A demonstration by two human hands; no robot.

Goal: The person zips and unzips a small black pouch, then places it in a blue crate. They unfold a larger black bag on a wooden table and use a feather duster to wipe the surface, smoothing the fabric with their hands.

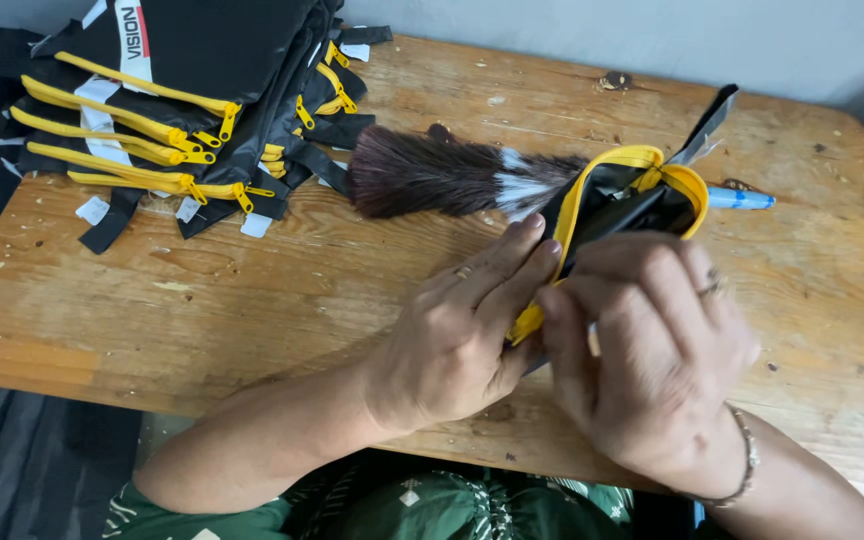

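Note:
A black pouch with a yellow zipper edge [620, 195] is held upright over the wooden table [252, 290], its mouth gaping open. My left hand [462, 330] pinches the near end of the yellow zipper from the left. My right hand [652, 340] grips the same end from the right, with a ring on one finger and a bracelet at the wrist. A black strap [709, 122] sticks up from the pouch's far corner.
A dark brown feather duster with white feathers [432, 172] lies behind the pouch. A blue pen-like object [740, 199] pokes out at the right. A pile of several black pouches with yellow zippers [182, 100] sits at the table's back left.

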